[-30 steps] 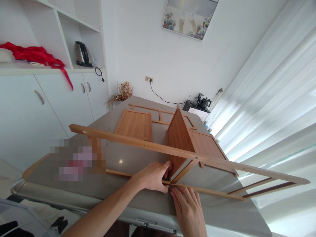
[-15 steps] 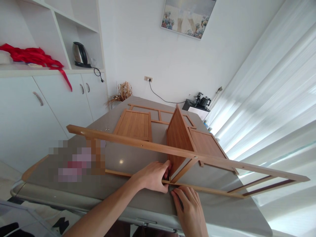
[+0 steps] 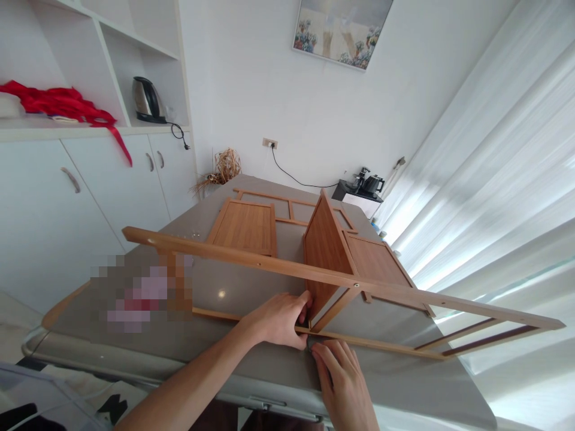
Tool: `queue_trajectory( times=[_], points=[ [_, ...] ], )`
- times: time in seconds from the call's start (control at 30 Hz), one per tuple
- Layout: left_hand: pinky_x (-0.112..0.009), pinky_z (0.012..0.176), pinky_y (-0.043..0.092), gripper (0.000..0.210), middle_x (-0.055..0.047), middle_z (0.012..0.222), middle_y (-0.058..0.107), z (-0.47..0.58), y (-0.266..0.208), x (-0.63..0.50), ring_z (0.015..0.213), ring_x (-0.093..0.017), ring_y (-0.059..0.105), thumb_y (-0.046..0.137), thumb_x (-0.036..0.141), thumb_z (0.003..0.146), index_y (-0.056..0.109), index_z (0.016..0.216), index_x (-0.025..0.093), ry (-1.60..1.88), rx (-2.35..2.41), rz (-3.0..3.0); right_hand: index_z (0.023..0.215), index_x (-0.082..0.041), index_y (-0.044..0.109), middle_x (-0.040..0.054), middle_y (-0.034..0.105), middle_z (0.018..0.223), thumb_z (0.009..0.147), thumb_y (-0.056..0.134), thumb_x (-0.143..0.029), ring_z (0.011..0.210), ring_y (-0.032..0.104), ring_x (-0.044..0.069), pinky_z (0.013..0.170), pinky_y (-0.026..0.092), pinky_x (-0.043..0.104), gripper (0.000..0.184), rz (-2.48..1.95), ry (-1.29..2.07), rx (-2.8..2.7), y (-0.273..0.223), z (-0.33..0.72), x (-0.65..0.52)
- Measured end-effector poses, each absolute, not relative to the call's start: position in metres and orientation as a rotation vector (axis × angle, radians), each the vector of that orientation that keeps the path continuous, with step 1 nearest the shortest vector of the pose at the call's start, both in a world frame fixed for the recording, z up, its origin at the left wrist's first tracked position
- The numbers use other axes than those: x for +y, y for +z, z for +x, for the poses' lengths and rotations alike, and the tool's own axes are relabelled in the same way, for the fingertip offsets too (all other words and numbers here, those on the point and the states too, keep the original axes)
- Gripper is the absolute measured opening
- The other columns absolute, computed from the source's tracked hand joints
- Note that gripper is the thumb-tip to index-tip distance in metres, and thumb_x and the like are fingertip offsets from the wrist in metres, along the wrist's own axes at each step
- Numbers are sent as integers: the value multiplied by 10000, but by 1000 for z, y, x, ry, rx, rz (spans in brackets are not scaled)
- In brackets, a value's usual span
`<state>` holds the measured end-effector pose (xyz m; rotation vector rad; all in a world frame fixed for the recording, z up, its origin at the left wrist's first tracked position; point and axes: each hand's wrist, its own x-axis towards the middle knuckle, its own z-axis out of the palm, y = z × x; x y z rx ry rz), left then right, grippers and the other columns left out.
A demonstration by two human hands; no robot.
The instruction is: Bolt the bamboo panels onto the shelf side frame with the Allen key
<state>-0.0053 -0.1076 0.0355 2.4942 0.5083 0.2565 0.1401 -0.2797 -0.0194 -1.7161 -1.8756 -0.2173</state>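
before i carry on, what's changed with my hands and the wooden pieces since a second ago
Nothing has clearly moved; the view shifted slightly, and no new hold or release shows. The left hand stays around the lower rail beside the upright panel, with the right hand close by. The flat panel on the left and the kettle are as they were.

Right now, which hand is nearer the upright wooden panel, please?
Left: the left hand is at the lower corner of the upright wooden panel; the right hand is farther, in front of the lower rail.
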Motion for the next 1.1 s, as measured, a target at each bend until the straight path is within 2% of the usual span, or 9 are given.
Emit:
queue_trajectory(
  times=[0.13,0.27,1.1],
  points=[
    [-297,663,445,432,12,873,696,-5,34,-108,780,-234,671,713,346,647,424,951,243,261,512,2491,1078,-237,620,43,570,905,1016,475,-187,822,580,179,726,501,303,165,-1728,-276,-1864,-16,139,-279],
    [-296,673,446,427,7,880,698,-5,33,-107,791,-234,673,715,342,644,430,946,242,264,511,2486,1014,-230,628,45,539,888,1017,465,-200,792,570,177,694,505,300,166,-1729,-332,-1841,-13,136,-276],
    [-302,670,447,427,4,884,701,-6,34,-107,795,-239,677,717,359,653,438,955,243,260,511,2496,970,-219,607,47,531,890,1018,440,-163,792,546,178,683,494,293,183,-1732,-390,-1855,-5,130,-272]
  ],
)
